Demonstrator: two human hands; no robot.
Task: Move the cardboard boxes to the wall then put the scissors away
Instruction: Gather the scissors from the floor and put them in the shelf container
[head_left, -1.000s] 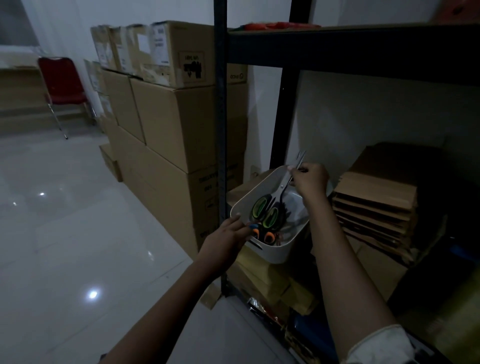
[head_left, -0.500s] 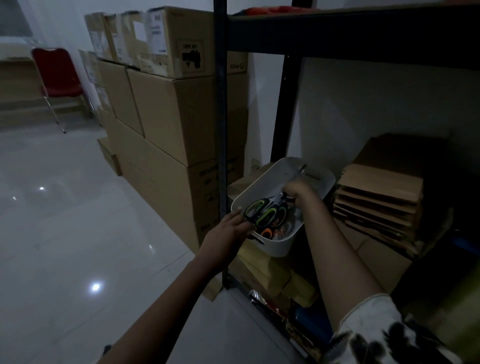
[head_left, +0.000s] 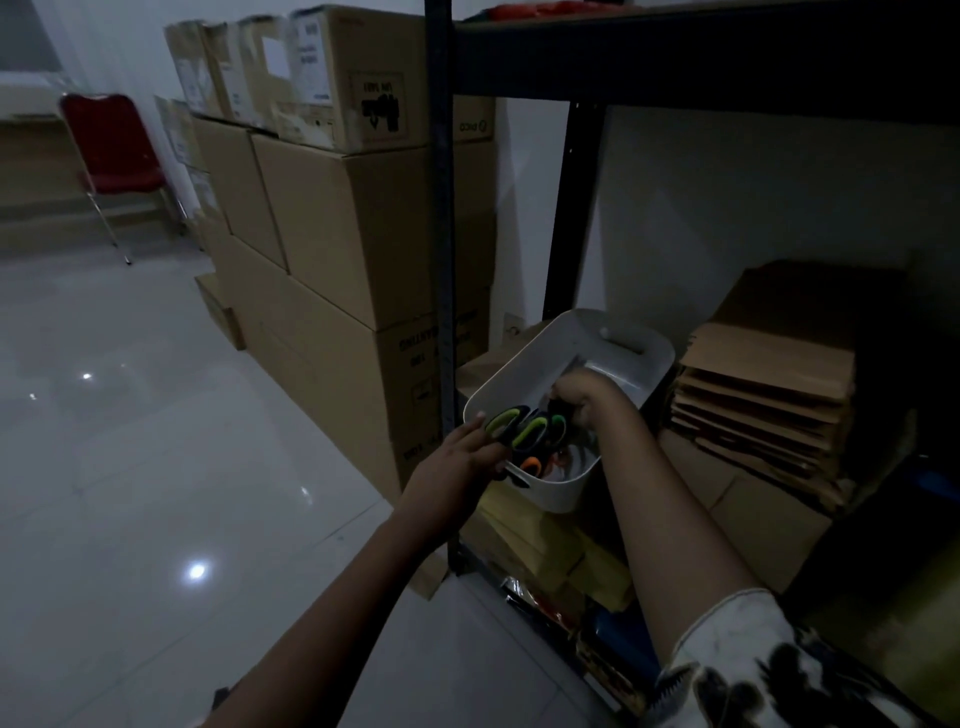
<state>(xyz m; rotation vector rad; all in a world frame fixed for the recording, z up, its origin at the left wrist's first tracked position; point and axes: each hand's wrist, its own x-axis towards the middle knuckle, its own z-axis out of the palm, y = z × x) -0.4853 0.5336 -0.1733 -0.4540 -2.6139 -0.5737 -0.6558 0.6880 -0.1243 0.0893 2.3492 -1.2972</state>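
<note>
Scissors lie in the white bin, handles toward the left grip clasping its rim, blades pinched by the right grip.

We look from one wide-angle camera on the head, facing forward and down into the shelf unit. It sits close: left hand and right hand meet at the white bin mid-picture, with cardboard boxes stretching off to the left.
</note>
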